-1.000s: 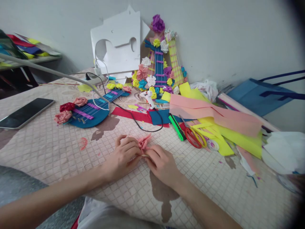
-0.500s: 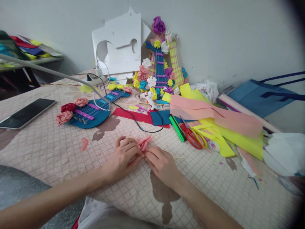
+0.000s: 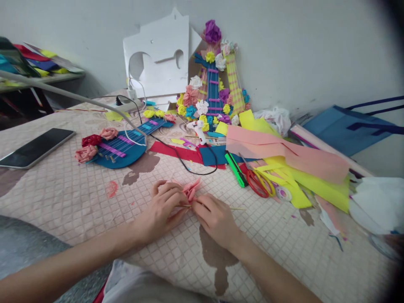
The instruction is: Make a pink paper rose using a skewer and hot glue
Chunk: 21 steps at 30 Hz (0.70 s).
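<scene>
Right fingers (image 3: 203, 203) shifted, pinching stick (image 3: 237, 208), pink flower (image 3: 191, 190)

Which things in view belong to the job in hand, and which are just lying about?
In hand:
pink flower-like piece, between left hand and right hand
thin stick, at both hands

Untouched, seemingly just lying about:
phone
green cutter
scissors
white glue gun
blue bag

My left forearm (image 3: 78, 252) slants in from the lower left, my right forearm (image 3: 268, 265) from the lower right. My left hand (image 3: 162, 210) pinches, back upward, thumb below, an outer finger crooked apart. My right hand (image 3: 216, 216) pinches too, fingers bent, its tips close beside the left's.
</scene>
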Motion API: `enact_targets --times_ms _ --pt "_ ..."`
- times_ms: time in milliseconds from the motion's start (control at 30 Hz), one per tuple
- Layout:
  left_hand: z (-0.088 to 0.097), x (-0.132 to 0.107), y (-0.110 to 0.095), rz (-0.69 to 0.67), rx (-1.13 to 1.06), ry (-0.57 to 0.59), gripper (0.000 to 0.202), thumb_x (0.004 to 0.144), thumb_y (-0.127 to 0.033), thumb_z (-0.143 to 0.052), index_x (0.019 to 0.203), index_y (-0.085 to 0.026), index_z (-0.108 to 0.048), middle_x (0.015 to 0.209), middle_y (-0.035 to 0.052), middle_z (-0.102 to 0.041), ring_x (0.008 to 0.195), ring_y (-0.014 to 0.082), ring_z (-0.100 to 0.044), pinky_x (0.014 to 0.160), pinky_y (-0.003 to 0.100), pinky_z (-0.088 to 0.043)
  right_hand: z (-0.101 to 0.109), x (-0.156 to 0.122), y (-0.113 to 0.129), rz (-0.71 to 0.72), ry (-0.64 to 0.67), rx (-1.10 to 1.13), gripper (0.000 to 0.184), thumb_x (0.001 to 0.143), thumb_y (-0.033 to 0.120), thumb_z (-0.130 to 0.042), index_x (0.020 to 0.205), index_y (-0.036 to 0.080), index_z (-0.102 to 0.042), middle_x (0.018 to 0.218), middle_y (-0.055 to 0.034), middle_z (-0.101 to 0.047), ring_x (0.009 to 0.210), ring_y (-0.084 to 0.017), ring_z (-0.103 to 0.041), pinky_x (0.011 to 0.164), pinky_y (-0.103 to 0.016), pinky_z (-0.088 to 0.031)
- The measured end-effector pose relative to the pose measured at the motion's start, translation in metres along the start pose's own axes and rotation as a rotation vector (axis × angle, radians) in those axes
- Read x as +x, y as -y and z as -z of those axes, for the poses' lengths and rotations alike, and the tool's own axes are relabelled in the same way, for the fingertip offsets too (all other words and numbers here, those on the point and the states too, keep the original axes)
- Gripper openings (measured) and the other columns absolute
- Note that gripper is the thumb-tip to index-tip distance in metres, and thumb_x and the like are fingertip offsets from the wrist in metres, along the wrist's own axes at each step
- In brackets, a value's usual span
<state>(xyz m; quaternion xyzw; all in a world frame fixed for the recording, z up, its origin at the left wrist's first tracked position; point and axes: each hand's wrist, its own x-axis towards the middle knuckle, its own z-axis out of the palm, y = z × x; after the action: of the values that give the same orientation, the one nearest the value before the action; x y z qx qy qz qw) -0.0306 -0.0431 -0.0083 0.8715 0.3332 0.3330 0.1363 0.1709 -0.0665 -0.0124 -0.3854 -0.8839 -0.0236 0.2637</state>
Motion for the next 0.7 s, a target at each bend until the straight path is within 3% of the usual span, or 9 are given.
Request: enact_targets --times_ms 200,700 --pt "0.0017 -0.0035 -0.0055 -0.052 0.078 -0.009 0.009 0.09 -0.017 -0.056 0.094 -0.025 -0.059 0.096 -0.0034 -0.068 0.107 0.0179 -0.055 0.106 0.043 -0.014 0.0009 0.0001 0.0009 0.015 0.021 -0.015 0.021 0.093 0.011 -0.045 0.091 0.014 -0.065 0.086 -0.0076 -0.062 0.083 -0.019 -0.054 0.072 -0.031 -0.049" --pt "-0.0011 -0.0055 -0.0044 0.074 0.002 0.003 0.008 0.085 -0.015 -0.057 0.088 -0.022 -0.059 0.091 -0.0015 -0.067 0.101 0.019 -0.054 0.098 0.041 -0.024 0.0037 0.004 0.0017 0.029 0.059 0.022 0.022 0.095 0.013 -0.043 0.087 0.016 -0.063 0.086 -0.0066 -0.062 0.082 -0.019 -0.051 0.071 -0.032 -0.047"
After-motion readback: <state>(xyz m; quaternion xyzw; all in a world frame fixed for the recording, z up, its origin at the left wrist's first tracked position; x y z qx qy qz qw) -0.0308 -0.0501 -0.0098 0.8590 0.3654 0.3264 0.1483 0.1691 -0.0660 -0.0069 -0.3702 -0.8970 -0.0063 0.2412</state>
